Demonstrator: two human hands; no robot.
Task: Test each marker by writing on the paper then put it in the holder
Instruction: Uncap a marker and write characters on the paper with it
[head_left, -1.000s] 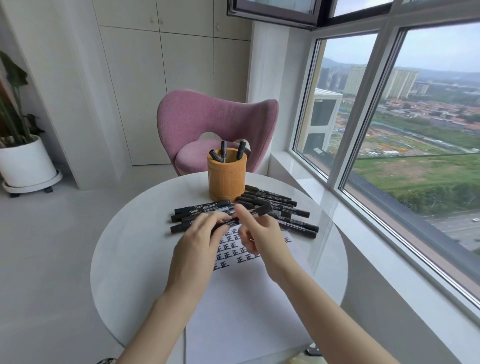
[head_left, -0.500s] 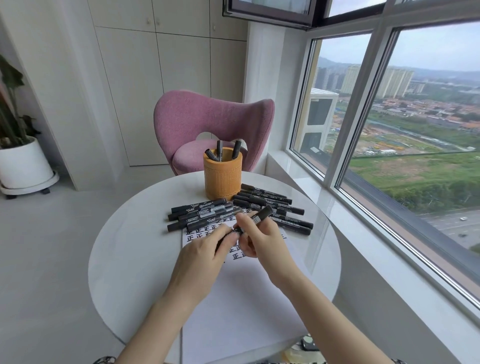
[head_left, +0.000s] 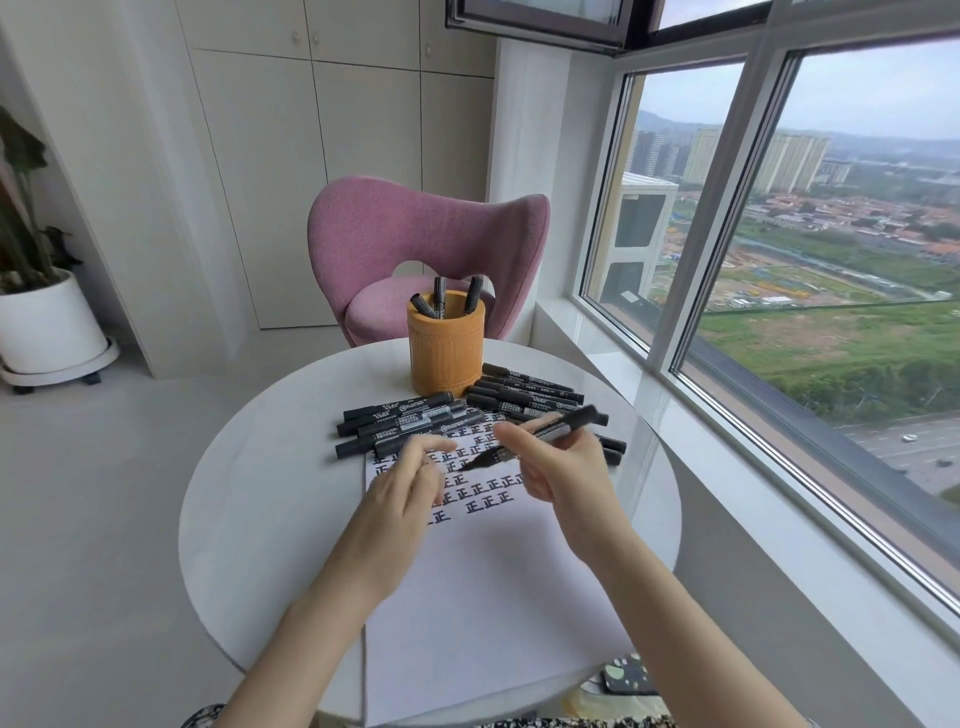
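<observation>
Pinching marker, right hand; long axis diagonal, low end left; left hand loosely spread.

The holder stands centre frame on the table's far side, markers in it. Below it lies the paper, with a left pile and a right pile at its top. The chair is behind the table, the pot at the left edge.

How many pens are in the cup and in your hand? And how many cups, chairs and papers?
Standing markers, in the holder: 3
Held marker, in the right hand: 1
Holder: 1
Pink chair: 1
Paper: 1
Total: 7
The lying markers overlap too much to count.
</observation>
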